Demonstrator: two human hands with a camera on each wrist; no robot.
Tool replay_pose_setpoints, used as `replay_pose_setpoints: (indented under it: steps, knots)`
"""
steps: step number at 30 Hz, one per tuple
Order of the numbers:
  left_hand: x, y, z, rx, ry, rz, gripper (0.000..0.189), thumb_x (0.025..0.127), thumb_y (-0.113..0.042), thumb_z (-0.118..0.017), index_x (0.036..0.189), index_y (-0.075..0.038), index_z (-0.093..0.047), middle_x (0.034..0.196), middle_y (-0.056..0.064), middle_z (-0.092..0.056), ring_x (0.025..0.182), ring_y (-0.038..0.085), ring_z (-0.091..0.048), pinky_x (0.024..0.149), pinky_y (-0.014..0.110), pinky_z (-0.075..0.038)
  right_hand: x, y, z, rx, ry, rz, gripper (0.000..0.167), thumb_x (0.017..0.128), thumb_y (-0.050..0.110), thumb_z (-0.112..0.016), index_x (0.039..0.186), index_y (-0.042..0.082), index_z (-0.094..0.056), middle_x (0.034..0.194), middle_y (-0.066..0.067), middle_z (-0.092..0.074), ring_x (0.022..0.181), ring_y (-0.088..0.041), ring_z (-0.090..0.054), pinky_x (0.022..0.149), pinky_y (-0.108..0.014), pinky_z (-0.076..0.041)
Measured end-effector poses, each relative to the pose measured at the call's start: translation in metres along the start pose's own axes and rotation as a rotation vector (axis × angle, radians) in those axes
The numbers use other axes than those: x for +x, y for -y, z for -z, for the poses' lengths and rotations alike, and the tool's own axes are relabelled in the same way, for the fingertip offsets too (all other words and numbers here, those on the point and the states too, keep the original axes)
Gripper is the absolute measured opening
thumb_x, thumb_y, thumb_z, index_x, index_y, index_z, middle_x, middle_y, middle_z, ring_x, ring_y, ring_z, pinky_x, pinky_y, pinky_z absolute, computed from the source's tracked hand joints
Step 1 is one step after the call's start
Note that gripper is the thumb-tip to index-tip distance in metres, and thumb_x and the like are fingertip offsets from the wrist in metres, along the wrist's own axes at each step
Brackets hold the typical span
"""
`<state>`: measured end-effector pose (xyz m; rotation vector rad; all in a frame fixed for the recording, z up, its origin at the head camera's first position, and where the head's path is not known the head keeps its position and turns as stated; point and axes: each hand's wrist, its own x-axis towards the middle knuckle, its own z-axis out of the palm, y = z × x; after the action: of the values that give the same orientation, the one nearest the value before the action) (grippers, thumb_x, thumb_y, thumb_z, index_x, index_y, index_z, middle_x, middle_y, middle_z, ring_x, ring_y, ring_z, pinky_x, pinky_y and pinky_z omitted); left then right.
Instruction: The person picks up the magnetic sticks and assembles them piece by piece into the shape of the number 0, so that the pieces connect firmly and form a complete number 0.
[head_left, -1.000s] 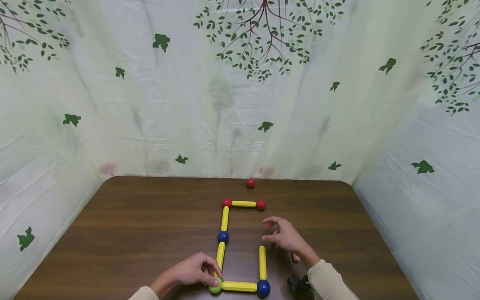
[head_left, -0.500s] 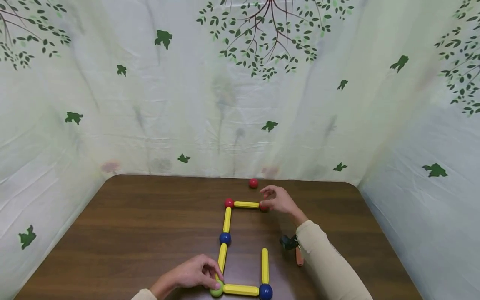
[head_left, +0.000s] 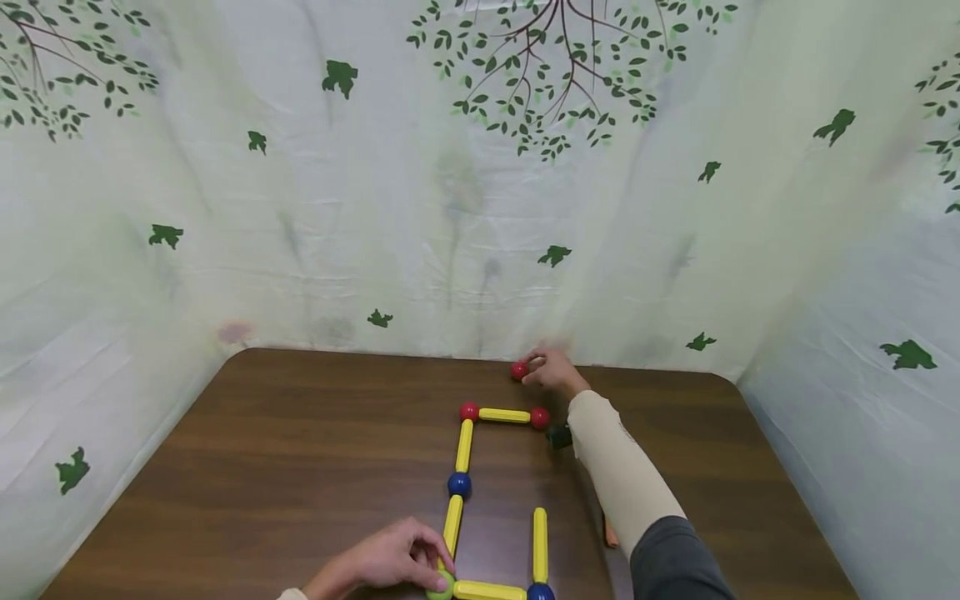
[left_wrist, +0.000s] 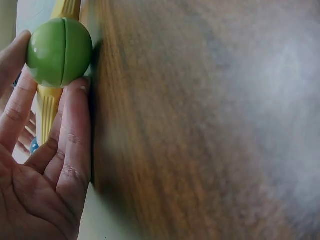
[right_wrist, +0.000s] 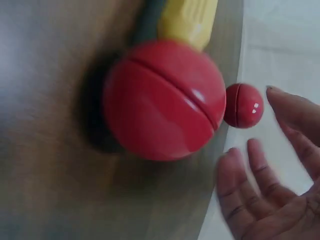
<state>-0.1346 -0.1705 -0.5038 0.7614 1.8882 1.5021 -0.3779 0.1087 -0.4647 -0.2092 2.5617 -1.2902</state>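
Note:
My left hand pinches the green ball between thumb and fingertips at the near left corner of an outline of yellow rods and balls. One yellow rod runs from that ball past the fingers. My right hand reaches to the table's far edge beside a loose red ball. In the right wrist view its thumb and fingers are spread around that small-looking red ball, with a gap between. Nearer that camera is another red ball, fixed to a yellow rod's end.
The outline has a blue ball midway up its left side and a red ball at its far left corner. A yellow rod rises from the near right blue ball. An orange piece lies partly under the right arm.
My right hand has moved forward, past the red ball at the rod's end, to the loose red ball at the far edge. The left hand stays on the green ball.

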Motion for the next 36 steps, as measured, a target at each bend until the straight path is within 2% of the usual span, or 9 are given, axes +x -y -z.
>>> replay_pose_setpoints:
  steps: [6,17,21,25,27,28,30,35,36]
  knots:
    - [-0.004,-0.001,-0.002,-0.025,-0.03,0.032,0.017,0.087,-0.01,-0.071,0.097,0.003,-0.07,0.073,-0.002,-0.063,0.062,-0.001,-0.054,0.055,0.013,-0.042,0.021,-0.003,-0.003,-0.042,0.033,-0.032,0.037,0.081,0.003,-0.074,0.117,0.005,-0.063,0.108,-0.016,-0.059,0.088,-0.025,-0.057,0.069,-0.035,-0.053]
    - [-0.009,-0.007,-0.011,0.016,-0.09,0.089,0.015,0.087,-0.011,-0.07,0.098,-0.001,-0.07,0.078,-0.006,-0.06,0.065,0.001,-0.054,0.059,0.017,-0.044,0.031,-0.004,-0.006,-0.094,0.128,-0.024,0.031,0.084,0.003,-0.073,0.113,0.002,-0.064,0.111,-0.017,-0.061,0.075,-0.021,-0.06,0.069,-0.032,-0.055]
    - [-0.011,-0.016,-0.015,0.082,-0.185,0.164,0.021,0.087,-0.018,-0.072,0.105,-0.006,-0.07,0.09,0.002,-0.054,0.071,0.007,-0.055,0.063,0.02,-0.045,0.034,-0.004,-0.007,-0.083,0.107,-0.01,0.029,0.082,-0.001,-0.073,0.109,-0.001,-0.063,0.108,-0.018,-0.061,0.078,-0.022,-0.06,0.068,-0.031,-0.055]
    - [-0.009,-0.032,-0.022,0.234,-0.296,0.241,0.031,0.086,-0.029,-0.074,0.112,-0.013,-0.068,0.096,0.003,-0.047,0.078,0.012,-0.052,0.066,0.022,-0.044,0.034,-0.004,-0.009,-0.068,0.083,-0.014,0.029,0.081,0.0,-0.075,0.107,-0.001,-0.063,0.108,-0.018,-0.061,0.079,-0.022,-0.059,0.068,-0.03,-0.055]
    - [-0.003,-0.039,-0.027,0.32,-0.316,0.252,0.033,0.085,-0.035,-0.074,0.113,-0.018,-0.067,0.095,0.0,-0.048,0.082,0.012,-0.048,0.067,0.024,-0.042,0.034,-0.005,-0.01,-0.065,0.079,-0.011,0.029,0.081,0.0,-0.075,0.108,-0.001,-0.063,0.109,-0.019,-0.061,0.076,-0.022,-0.06,0.067,-0.03,-0.055]
    - [0.001,-0.041,-0.031,0.352,-0.309,0.248,0.034,0.085,-0.037,-0.073,0.113,-0.021,-0.067,0.096,-0.002,-0.049,0.084,0.012,-0.047,0.068,0.024,-0.041,0.034,-0.005,-0.011,-0.058,0.078,-0.012,0.029,0.081,0.0,-0.075,0.108,-0.001,-0.062,0.109,-0.02,-0.061,0.074,-0.022,-0.06,0.066,-0.03,-0.055]
    - [0.012,-0.037,-0.037,0.429,-0.26,0.183,0.035,0.085,-0.043,-0.071,0.115,-0.025,-0.066,0.096,-0.007,-0.051,0.085,0.01,-0.045,0.066,0.026,-0.039,0.034,-0.005,-0.011,-0.049,0.076,-0.012,0.03,0.081,-0.001,-0.074,0.109,-0.001,-0.061,0.109,-0.021,-0.06,0.07,-0.022,-0.059,0.066,-0.031,-0.055]
    - [0.049,-0.02,-0.056,0.609,-0.022,0.01,0.036,0.089,-0.043,-0.066,0.122,-0.029,-0.061,0.097,-0.018,-0.055,0.091,-0.001,-0.047,0.075,0.023,-0.041,0.033,-0.005,-0.011,-0.031,0.064,-0.031,0.031,0.081,-0.004,-0.073,0.109,-0.001,-0.061,0.11,-0.021,-0.06,0.072,-0.022,-0.058,0.067,-0.031,-0.056]
    - [0.056,-0.023,-0.059,0.633,0.017,-0.007,0.035,0.09,-0.039,-0.067,0.122,-0.027,-0.062,0.097,-0.017,-0.058,0.092,-0.002,-0.049,0.08,0.022,-0.041,0.033,-0.005,-0.012,-0.027,0.063,-0.034,0.031,0.081,-0.005,-0.073,0.108,-0.001,-0.061,0.11,-0.021,-0.06,0.074,-0.022,-0.058,0.067,-0.031,-0.056]
